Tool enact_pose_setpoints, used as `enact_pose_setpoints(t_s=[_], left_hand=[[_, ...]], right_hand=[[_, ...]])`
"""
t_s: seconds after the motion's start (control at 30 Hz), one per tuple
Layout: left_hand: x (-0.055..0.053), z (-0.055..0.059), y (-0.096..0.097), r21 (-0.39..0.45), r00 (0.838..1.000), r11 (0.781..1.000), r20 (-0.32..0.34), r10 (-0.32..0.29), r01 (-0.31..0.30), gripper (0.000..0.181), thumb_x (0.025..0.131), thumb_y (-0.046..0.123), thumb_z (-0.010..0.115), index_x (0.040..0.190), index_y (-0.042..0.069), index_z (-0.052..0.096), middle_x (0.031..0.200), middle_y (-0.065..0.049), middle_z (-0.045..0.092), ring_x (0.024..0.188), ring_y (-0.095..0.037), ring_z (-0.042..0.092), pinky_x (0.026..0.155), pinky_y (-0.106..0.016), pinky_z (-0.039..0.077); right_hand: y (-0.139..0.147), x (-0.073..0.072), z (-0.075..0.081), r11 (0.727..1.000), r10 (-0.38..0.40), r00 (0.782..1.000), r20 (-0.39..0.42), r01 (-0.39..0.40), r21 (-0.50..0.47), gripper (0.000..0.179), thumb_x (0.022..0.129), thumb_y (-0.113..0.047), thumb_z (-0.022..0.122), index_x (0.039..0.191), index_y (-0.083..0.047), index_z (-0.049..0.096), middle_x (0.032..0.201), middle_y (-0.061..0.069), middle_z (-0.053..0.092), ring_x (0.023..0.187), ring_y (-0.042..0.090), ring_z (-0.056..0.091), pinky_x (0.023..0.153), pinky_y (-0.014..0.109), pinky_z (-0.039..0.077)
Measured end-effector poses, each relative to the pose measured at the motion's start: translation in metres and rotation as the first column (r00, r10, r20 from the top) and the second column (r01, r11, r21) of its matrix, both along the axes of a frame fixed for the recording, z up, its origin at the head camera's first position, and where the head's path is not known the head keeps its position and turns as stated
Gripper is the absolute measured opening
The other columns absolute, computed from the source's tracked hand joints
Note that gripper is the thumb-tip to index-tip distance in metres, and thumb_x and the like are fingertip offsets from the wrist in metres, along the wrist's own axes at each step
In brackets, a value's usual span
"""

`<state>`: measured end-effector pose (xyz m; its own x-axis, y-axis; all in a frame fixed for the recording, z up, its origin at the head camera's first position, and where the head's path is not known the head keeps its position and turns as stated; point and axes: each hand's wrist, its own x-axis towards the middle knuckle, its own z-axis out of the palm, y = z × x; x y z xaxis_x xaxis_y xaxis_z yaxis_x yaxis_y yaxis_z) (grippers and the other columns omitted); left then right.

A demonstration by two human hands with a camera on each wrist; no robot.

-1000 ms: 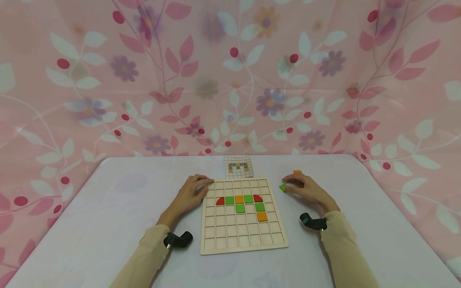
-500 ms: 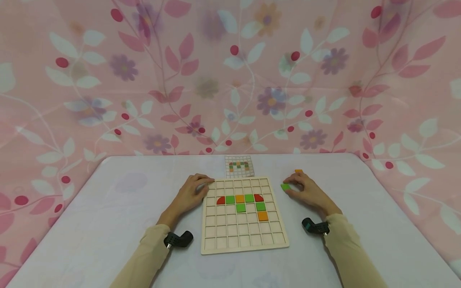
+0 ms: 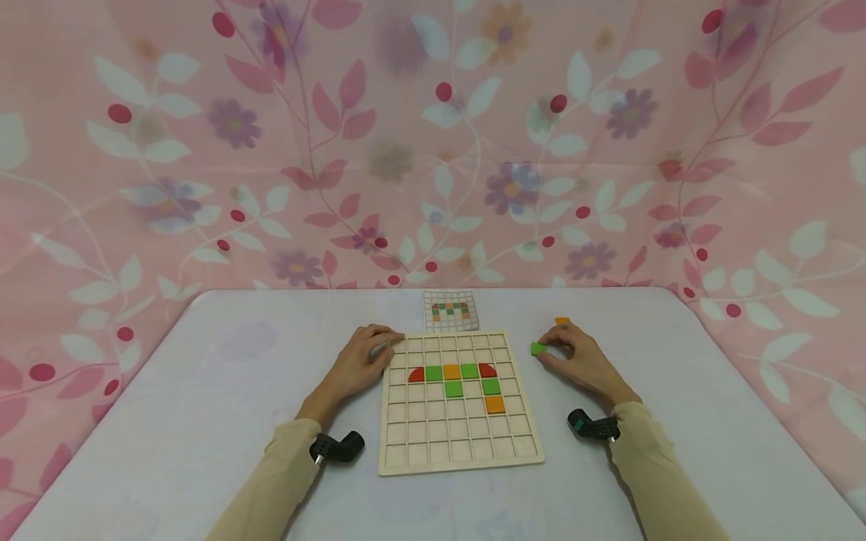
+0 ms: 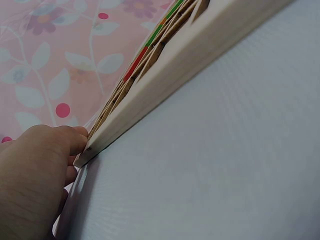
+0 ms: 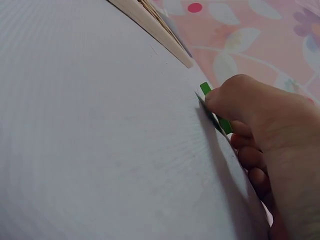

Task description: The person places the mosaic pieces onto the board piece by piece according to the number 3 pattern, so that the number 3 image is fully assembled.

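Note:
A wooden grid board [image 3: 433, 432] lies on the table with red, green and orange tiles in some of its cells. At its far left corner my left hand [image 3: 358, 368] holds the edge, thumb at the side and fingers at the far rim; the left wrist view shows this hand [image 4: 42, 170] against the board's wall [image 4: 165, 75]. To the right of the board, my right hand [image 3: 578, 359] pinches a green square tile [image 3: 537, 349] between thumb and fingers. In the right wrist view the green tile [image 5: 226, 126] stands tilted, close over the cloth, its middle partly behind the thumb.
A small pattern card [image 3: 451, 312] with a coloured grid lies just beyond the board. One orange tile [image 3: 562, 321] rests behind my right hand. White cloth covers the table [image 3: 237, 338], and a pink floral curtain [image 3: 379, 150] hangs behind it.
The green tile has turned in my right hand's fingers, from showing a pointed corner to lying squarer, and has shifted slightly away from me. My left hand stays at the board's corner.

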<state>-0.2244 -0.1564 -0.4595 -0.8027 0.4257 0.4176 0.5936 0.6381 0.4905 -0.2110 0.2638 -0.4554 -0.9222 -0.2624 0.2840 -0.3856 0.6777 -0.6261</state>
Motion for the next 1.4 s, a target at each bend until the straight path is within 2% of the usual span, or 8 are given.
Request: enact_pose_setpoints(t_s=[0.13, 0.4, 0.63, 0.87, 1.17, 1.4], left_hand=[[-0.001, 0.000, 0.000, -0.004, 1.000, 1.000, -0.001, 0.000, 0.000, 0.027, 0.092, 0.013, 0.060, 0.119, 0.014, 0.067, 0.119, -0.006, 0.059, 0.105, -0.024, 0.050, 0.088, -0.044, 0.043], [-0.001, -0.001, 0.000, 0.000, 1.000, 1.000, 0.006, 0.006, -0.006, 0.027, 0.092, 0.013, 0.060, 0.119, 0.016, 0.067, 0.119, -0.005, 0.059, 0.106, -0.024, 0.051, 0.090, -0.044, 0.043], [-0.002, -0.001, 0.001, 0.007, 1.000, 1.000, 0.002, -0.006, 0.006, 0.027, 0.092, 0.013, 0.060, 0.119, 0.015, 0.067, 0.120, -0.006, 0.059, 0.106, -0.024, 0.051, 0.090, -0.045, 0.043], [0.000, -0.004, 0.000, 0.003, 1.000, 1.000, -0.013, 0.011, -0.011, 0.027, 0.092, 0.014, 0.060, 0.118, 0.016, 0.067, 0.119, -0.005, 0.059, 0.105, -0.023, 0.050, 0.088, -0.044, 0.043], [-0.001, -0.007, -0.003, 0.004, 0.999, 1.000, -0.052, 0.001, 0.000, 0.028, 0.092, 0.014, 0.060, 0.119, 0.015, 0.066, 0.118, -0.005, 0.060, 0.104, -0.023, 0.051, 0.085, -0.045, 0.044], [-0.003, -0.005, -0.002, -0.002, 0.999, 1.000, -0.032, -0.004, 0.004, 0.027, 0.092, 0.015, 0.060, 0.119, 0.016, 0.066, 0.119, -0.005, 0.060, 0.105, -0.023, 0.051, 0.087, -0.044, 0.044]], right_hand=[[0.000, 0.000, 0.000, 1.000, -0.016, 1.000, -0.008, 0.016, -0.011, 0.020, 0.083, -0.028, 0.073, 0.097, -0.016, 0.067, 0.104, 0.000, 0.059, 0.098, 0.014, 0.052, 0.093, 0.028, 0.037], [-0.001, 0.000, -0.002, 0.999, -0.022, 1.000, 0.018, 0.023, -0.036, 0.019, 0.083, -0.029, 0.072, 0.097, -0.016, 0.066, 0.107, 0.002, 0.059, 0.104, 0.019, 0.052, 0.097, 0.042, 0.036], [0.000, 0.003, 0.001, 0.997, -0.053, 0.997, 0.057, 0.055, -0.046, 0.025, 0.084, -0.032, 0.071, 0.101, -0.015, 0.064, 0.107, 0.003, 0.061, 0.105, 0.020, 0.053, 0.096, 0.036, 0.036], [-0.004, 0.003, 0.005, 0.996, -0.080, 0.992, 0.102, 0.085, -0.042, 0.030, 0.085, -0.036, 0.069, 0.106, -0.016, 0.062, 0.107, 0.002, 0.063, 0.100, 0.018, 0.056, 0.090, 0.031, 0.041], [-0.016, 0.000, 0.013, 0.999, -0.036, 0.999, 0.008, 0.036, -0.027, 0.024, 0.085, -0.026, 0.071, 0.103, -0.012, 0.065, 0.097, 0.003, 0.061, 0.086, 0.013, 0.054, 0.078, 0.023, 0.044], [-0.028, 0.003, 0.021, 0.999, -0.006, 1.000, -0.017, 0.006, -0.038, 0.024, 0.084, -0.024, 0.072, 0.103, -0.010, 0.066, 0.095, 0.004, 0.062, 0.089, 0.018, 0.054, 0.081, 0.037, 0.046]])
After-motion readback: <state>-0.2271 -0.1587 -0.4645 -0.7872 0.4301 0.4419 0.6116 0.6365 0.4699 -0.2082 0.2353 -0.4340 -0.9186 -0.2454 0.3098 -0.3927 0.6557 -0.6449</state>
